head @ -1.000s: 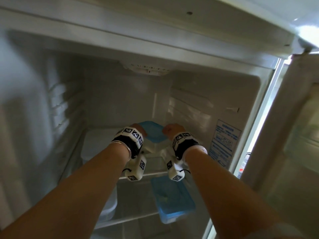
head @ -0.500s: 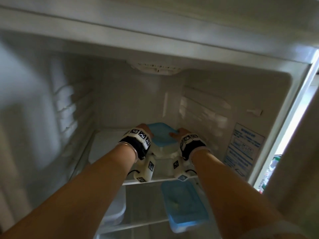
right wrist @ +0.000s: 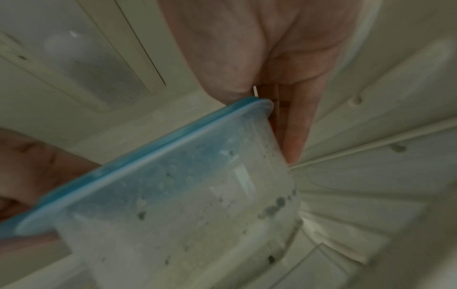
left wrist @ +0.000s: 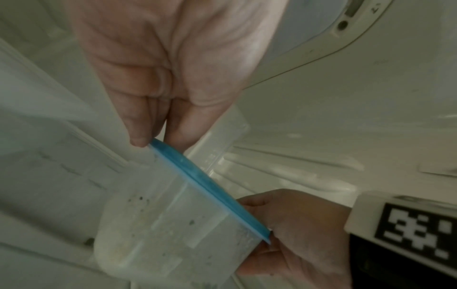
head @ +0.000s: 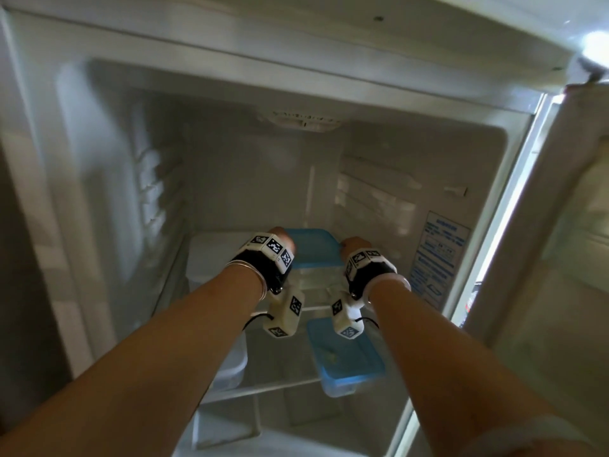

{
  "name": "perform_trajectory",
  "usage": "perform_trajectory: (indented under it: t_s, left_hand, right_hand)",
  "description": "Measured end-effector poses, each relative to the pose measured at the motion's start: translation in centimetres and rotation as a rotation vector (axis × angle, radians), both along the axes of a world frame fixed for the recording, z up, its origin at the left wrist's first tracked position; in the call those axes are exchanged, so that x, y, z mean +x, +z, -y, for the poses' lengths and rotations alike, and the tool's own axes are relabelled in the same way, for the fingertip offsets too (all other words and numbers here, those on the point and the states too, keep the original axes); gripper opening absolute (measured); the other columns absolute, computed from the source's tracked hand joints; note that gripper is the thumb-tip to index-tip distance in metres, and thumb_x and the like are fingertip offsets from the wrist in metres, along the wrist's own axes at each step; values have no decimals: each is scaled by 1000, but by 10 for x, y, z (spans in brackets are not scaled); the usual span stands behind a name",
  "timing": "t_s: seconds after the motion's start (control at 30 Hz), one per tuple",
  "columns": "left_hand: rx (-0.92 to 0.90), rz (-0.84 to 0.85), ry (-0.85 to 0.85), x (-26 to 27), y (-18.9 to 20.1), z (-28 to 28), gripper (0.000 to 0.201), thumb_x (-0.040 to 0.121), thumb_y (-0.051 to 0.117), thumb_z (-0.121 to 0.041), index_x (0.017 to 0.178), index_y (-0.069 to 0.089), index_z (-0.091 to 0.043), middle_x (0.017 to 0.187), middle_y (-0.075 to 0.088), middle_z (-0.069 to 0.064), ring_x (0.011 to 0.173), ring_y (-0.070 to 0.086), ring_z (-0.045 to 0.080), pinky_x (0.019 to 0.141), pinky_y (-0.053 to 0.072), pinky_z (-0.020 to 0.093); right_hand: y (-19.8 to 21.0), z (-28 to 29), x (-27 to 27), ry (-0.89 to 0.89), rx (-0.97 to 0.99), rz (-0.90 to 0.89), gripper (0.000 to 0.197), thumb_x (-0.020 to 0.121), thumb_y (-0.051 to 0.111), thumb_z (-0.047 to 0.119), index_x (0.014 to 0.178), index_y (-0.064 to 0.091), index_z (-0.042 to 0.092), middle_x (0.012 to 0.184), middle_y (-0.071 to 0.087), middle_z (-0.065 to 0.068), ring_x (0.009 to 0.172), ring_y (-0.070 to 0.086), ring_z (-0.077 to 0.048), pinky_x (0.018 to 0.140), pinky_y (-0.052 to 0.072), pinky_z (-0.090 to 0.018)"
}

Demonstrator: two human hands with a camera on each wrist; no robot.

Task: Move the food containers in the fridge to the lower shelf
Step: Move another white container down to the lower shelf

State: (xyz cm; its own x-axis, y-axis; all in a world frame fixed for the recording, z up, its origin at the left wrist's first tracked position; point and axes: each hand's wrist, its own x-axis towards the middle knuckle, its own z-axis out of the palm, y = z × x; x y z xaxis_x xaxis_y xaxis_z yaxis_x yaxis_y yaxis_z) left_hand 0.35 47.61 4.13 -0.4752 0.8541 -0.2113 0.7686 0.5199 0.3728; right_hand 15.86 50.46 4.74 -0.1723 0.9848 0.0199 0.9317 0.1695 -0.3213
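Your blue-lidded container point(head: 313, 255) sits mid-frame on the upper shelf point(head: 316, 306), much where it was half a second ago. Your left hand point(head: 280, 237) and right hand point(head: 352, 244) pinch its lid ends, as the wrist views show. A second blue-lidded container point(head: 346, 357) lies on the lower shelf point(head: 263, 389). The blue sticker point(head: 440, 258) at right is unreadable.

We hold the container point(head: 313, 255) between our hands, left hand point(head: 280, 237) at its left end and right hand point(head: 352, 245) at its right, over the upper shelf point(head: 313, 308). A second container point(head: 211, 258) sits left of it on that shelf. On the lower shelf point(head: 280, 385) below, a third container point(head: 346, 357) lies at the right and a fourth point(head: 232, 364) at the left. The open door point(head: 560, 258) stands to our right.
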Motion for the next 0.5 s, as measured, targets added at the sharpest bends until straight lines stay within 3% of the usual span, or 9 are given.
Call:
perform_trajectory:
  t_s: [0.07, 0.17, 0.27, 0.33, 0.4, 0.43, 0.5]
  left_hand:
    - [42, -83, -32, -4, -11, -6, 36, 83, 59, -37, 102, 66, -8, 122, 62, 8, 106, 65, 24, 92, 55, 35]
    - [231, 90, -59, 22, 10, 54, 37, 90, 54, -21, 122, 59, -3, 127, 60, 11, 115, 60, 30, 98, 51, 34]
    - [338, 168, -39, 30, 10, 62, 38, 90, 53, -12, 125, 57, 1, 130, 59, 17, 120, 57, 32, 98, 47, 36]
    - [306, 196, 17, 29, 7, 63, 38, 88, 57, -15, 123, 57, 0, 127, 61, 16, 117, 59, 31, 98, 49, 34]
    - [320, 200, -2, 28, 9, 72, 39, 87, 59, -17, 122, 57, 0, 125, 61, 15, 116, 58, 29, 96, 47, 32]
    - [328, 220, -5, 25, 11, 74, 38, 88, 60, -17, 122, 57, -1, 125, 61, 14, 116, 58, 29, 95, 47, 31]
    - [367, 243, 3, 18, 15, 83, 37, 88, 60, -19, 121, 59, -2, 125, 63, 13, 116, 59, 29, 95, 46, 32]
  right_hand:
    - [-1, 9, 6, -10, -15, -1, 32, 82, 63, 15, 113, 65, 10, 117, 65, -11, 111, 63, -29, 91, 48, -32]
    - [-5, 19, 18, -9, -1, 3, 28, 79, 64, 15, 107, 66, 12, 113, 67, -10, 104, 65, -29, 86, 50, -31]
    - [-4, 28, 24, -27, 0, -31, 31, 82, 60, 17, 113, 63, 14, 119, 65, -10, 108, 63, -30, 93, 49, -34]
    - [-2, 35, 25, -46, -13, -50, 40, 88, 51, 19, 128, 53, 15, 134, 56, -10, 119, 56, -31, 100, 44, -35]
    - [1, 47, 22, -60, -42, -108, 52, 94, 42, 25, 144, 32, 17, 144, 44, -10, 127, 48, -32, 102, 40, -37]
    - [4, 51, 18, -59, -42, -132, 56, 94, 40, 28, 147, 24, 17, 146, 40, -11, 128, 46, -32, 102, 39, -38]
    - [11, 62, 5, -39, -11, -164, 56, 94, 39, 31, 146, 24, 15, 144, 40, -13, 129, 44, -33, 101, 40, -40]
